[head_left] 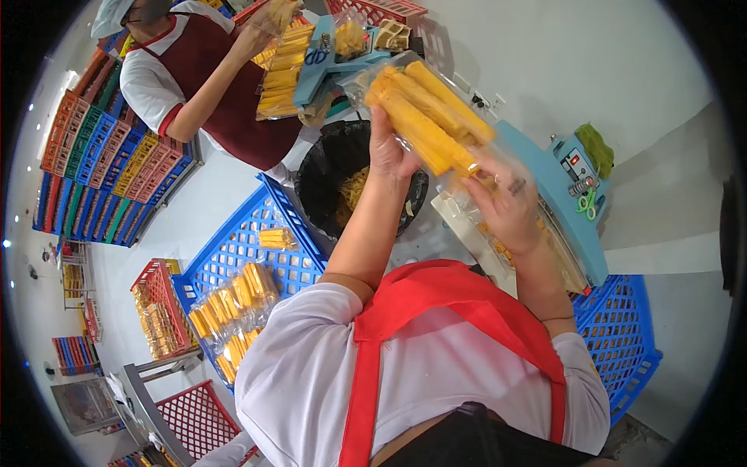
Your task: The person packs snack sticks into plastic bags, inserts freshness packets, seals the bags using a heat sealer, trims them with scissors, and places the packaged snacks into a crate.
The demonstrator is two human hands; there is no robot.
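Observation:
A clear plastic bag of yellow sticks (pixel 428 113) is held up in front of me, tilted down to the right. My left hand (pixel 393 148) grips its lower left side, fingers partly hidden behind it. At the bag's right end, my right hand (pixel 504 204) pinches the loose clear plastic. Just beyond and right of that hand stands a light-blue machine (pixel 572 226), apparently a bag sealer, with a control panel (pixel 574 162). Green-handled scissors (pixel 587 204) and a green cloth (pixel 595 149) lie on it. More yellow pieces show partly under my right forearm.
A black-lined bin (pixel 311 175) with yellow scraps stands left of my hands. Nearer me, a blue crate (pixel 226 249) holds several filled bags (pixel 249 288). Another blue crate (pixel 622 335) is at right. A co-worker in a maroon apron (pixel 226 86) handles a bag beside another blue machine (pixel 315 66).

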